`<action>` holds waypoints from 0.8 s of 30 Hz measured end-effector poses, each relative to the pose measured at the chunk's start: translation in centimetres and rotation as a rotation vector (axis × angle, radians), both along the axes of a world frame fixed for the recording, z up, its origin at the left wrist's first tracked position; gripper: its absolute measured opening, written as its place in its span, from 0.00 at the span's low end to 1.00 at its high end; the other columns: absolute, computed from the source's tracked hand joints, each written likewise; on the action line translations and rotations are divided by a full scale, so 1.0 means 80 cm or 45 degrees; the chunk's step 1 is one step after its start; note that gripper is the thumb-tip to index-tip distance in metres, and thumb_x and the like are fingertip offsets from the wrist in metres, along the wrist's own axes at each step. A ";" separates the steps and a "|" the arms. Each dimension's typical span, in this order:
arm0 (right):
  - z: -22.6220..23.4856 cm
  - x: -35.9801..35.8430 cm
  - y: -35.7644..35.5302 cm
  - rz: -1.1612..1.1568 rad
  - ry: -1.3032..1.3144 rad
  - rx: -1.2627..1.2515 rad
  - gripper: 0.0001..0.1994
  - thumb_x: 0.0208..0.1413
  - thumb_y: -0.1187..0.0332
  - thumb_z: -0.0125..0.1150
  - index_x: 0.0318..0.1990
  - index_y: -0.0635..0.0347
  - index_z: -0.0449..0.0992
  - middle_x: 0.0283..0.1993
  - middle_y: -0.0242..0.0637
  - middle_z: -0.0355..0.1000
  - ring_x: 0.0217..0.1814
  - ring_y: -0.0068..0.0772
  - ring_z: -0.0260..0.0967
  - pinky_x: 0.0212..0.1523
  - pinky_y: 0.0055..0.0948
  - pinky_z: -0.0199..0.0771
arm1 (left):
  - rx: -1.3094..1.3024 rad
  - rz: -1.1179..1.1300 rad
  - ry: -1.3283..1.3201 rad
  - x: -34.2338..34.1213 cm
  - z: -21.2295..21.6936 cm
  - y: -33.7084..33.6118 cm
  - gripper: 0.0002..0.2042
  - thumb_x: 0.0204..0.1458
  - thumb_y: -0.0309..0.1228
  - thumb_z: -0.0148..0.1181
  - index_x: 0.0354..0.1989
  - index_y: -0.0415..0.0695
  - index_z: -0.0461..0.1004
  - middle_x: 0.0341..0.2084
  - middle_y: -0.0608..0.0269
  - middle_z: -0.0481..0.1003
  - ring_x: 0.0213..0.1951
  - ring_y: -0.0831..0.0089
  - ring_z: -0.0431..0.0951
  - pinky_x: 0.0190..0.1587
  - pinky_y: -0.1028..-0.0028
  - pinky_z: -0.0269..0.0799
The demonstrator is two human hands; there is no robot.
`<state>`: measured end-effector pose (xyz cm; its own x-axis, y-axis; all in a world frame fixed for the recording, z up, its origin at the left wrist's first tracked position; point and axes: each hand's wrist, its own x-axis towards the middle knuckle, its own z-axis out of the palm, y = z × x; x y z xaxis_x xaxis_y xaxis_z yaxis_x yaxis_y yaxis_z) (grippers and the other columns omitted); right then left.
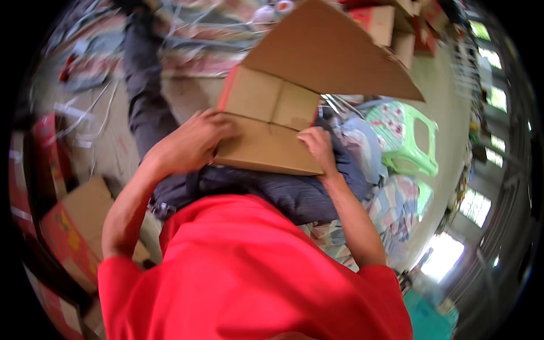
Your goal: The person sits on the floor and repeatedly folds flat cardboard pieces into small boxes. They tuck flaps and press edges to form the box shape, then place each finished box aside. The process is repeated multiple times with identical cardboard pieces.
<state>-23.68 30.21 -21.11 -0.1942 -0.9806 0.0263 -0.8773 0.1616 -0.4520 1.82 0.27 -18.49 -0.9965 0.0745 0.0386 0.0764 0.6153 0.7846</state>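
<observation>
A brown cardboard box with red on its outer side rests across my lap, on my dark trousers. Its large brown lid flap stands raised and swung out at the far side. Plain brown panels with a seam between them show inside. My left hand grips the box's left edge, fingers curled over it and slightly blurred. At the right edge my right hand has its fingers bent over the near right corner.
Right of my leg stands a light green plastic stool with a patterned top, beside crumpled cloth. Red and brown cartons lie at the left, others at the far right. White straps trail over the floor and a striped sheet.
</observation>
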 end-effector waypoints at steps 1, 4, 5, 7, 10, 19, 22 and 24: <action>-0.016 -0.006 0.010 0.010 0.107 0.009 0.11 0.52 0.66 0.64 0.42 0.56 0.80 0.44 0.37 0.75 0.50 0.45 0.73 0.50 0.41 0.70 | 0.229 -0.009 0.034 0.019 0.038 -0.005 0.30 0.44 0.16 0.59 0.62 0.42 0.74 0.58 0.50 0.74 0.62 0.48 0.70 0.67 0.54 0.63; -0.013 -0.010 -0.006 -0.031 0.073 -0.051 0.09 0.54 0.65 0.62 0.42 0.53 0.80 0.43 0.32 0.73 0.51 0.40 0.70 0.52 0.39 0.63 | 0.368 -0.153 -0.025 0.003 0.105 0.001 0.30 0.45 0.31 0.66 0.60 0.39 0.74 0.63 0.47 0.71 0.64 0.46 0.70 0.68 0.54 0.61; -0.010 -0.009 -0.012 -0.050 0.033 -0.030 0.09 0.55 0.65 0.63 0.42 0.53 0.80 0.44 0.32 0.72 0.52 0.40 0.69 0.52 0.38 0.63 | 0.267 0.006 -0.023 -0.006 0.102 0.023 0.24 0.48 0.30 0.67 0.55 0.39 0.75 0.59 0.49 0.74 0.65 0.46 0.69 0.69 0.53 0.61; -0.013 -0.016 -0.011 -0.024 0.073 0.035 0.10 0.55 0.64 0.63 0.44 0.53 0.80 0.47 0.34 0.71 0.53 0.40 0.67 0.54 0.37 0.63 | 0.079 0.381 0.119 -0.021 0.038 0.050 0.15 0.51 0.27 0.65 0.47 0.39 0.78 0.54 0.51 0.76 0.65 0.47 0.69 0.69 0.52 0.60; -0.006 -0.019 -0.008 -0.186 -0.145 0.077 0.14 0.55 0.67 0.63 0.48 0.58 0.79 0.48 0.36 0.71 0.53 0.42 0.67 0.57 0.38 0.67 | 0.083 0.471 0.143 -0.050 0.032 0.048 0.07 0.52 0.25 0.65 0.40 0.40 0.79 0.51 0.52 0.76 0.66 0.46 0.69 0.69 0.51 0.61; 0.008 0.008 -0.004 -0.960 -1.141 -0.417 0.28 0.67 0.60 0.60 0.69 0.67 0.64 0.60 0.41 0.73 0.60 0.28 0.68 0.69 0.35 0.64 | 0.188 0.665 0.231 -0.073 -0.065 0.028 0.13 0.49 0.26 0.70 0.42 0.38 0.76 0.55 0.44 0.72 0.68 0.43 0.66 0.70 0.49 0.58; 0.013 0.018 -0.025 -0.976 -0.804 -0.010 0.44 0.68 0.52 0.59 0.80 0.67 0.45 0.74 0.48 0.59 0.78 0.37 0.52 0.78 0.39 0.50 | 0.262 1.002 0.455 -0.086 -0.077 0.053 0.31 0.50 0.26 0.70 0.65 0.36 0.67 0.63 0.41 0.67 0.70 0.46 0.63 0.72 0.51 0.55; -0.045 0.040 -0.032 -1.146 -1.400 -0.334 0.46 0.68 0.49 0.59 0.80 0.68 0.44 0.78 0.49 0.54 0.84 0.40 0.44 0.80 0.43 0.45 | 0.613 1.018 0.351 -0.095 -0.085 0.052 0.35 0.53 0.27 0.70 0.70 0.36 0.62 0.66 0.42 0.66 0.71 0.49 0.62 0.73 0.55 0.54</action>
<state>-20.51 27.67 -24.73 -0.7715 -0.5076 -0.3835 0.2807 0.2693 -0.9212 -5.81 4.45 -25.29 -0.6975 -0.7051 0.1276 -0.0057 0.1835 0.9830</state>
